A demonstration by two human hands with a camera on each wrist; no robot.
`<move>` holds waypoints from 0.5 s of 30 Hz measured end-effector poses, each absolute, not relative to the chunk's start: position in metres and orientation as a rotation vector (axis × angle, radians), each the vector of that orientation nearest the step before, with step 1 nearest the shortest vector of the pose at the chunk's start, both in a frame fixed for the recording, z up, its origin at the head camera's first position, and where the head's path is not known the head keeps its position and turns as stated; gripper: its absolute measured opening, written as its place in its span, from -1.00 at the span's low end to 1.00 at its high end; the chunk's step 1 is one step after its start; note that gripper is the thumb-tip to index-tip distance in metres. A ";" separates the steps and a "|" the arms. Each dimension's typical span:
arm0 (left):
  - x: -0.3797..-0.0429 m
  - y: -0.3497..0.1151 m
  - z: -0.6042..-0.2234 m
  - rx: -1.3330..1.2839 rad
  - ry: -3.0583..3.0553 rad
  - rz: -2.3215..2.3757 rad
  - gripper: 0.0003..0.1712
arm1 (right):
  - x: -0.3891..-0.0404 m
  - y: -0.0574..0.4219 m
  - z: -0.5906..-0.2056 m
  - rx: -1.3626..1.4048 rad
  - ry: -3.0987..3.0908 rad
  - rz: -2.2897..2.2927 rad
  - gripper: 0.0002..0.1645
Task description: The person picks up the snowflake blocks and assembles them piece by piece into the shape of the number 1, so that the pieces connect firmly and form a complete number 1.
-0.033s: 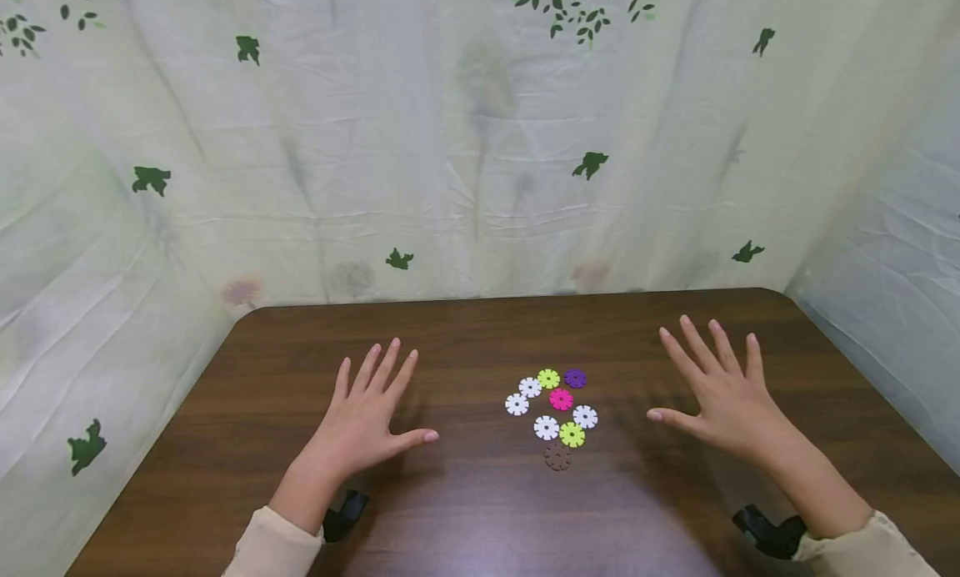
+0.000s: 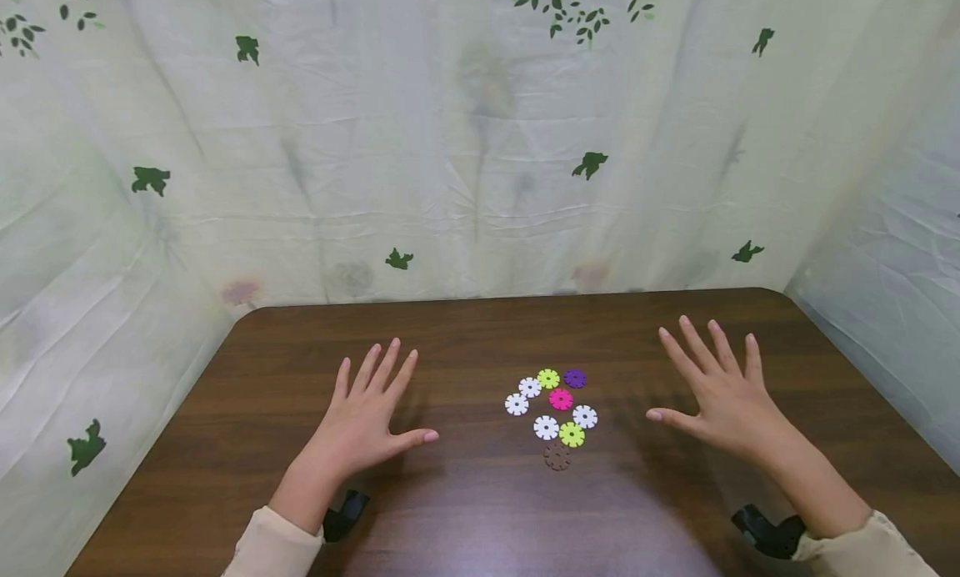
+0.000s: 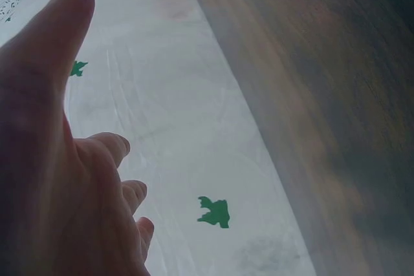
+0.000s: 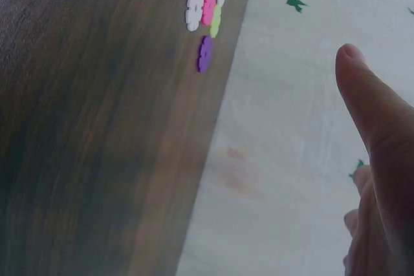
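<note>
Sleeves come first, cream ones at the bottom of the head view, with a black wrist mount under the left wrist and another black mount by the right. Up to the hands now — left hand and right hand both open, fingers straight and fanned, thumbs pointing inward, shadows falling on the dark wooden tabletop.

Between them, nearer the right, lie nine notched plastic discs! Brown disc closest, then a lime disc with a white disc just beside it and another white one to the right. Further up, a pink disc, two more whites to its left, then a second lime disc and a purple disc — that's the far end. Beyond the table's back edge hangs a pale, creased curtain with green bird-like shapes and leafy sprigs up top.
</note>
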State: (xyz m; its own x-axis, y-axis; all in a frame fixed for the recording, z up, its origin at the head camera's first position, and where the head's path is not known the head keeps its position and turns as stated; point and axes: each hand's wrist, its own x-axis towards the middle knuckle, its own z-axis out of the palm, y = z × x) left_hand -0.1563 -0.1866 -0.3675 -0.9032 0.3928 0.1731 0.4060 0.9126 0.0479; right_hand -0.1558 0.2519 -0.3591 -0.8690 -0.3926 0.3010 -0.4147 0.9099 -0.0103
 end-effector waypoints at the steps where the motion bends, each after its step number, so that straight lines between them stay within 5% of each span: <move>1: -0.156 -0.186 -0.367 -0.615 -2.916 -0.124 0.17 | -0.156 0.252 -0.359 0.601 -2.780 0.109 0.18; 15: -0.157 -0.186 -0.368 -0.632 -2.902 -0.093 0.16 | -0.155 0.250 -0.363 0.612 -2.768 0.107 0.19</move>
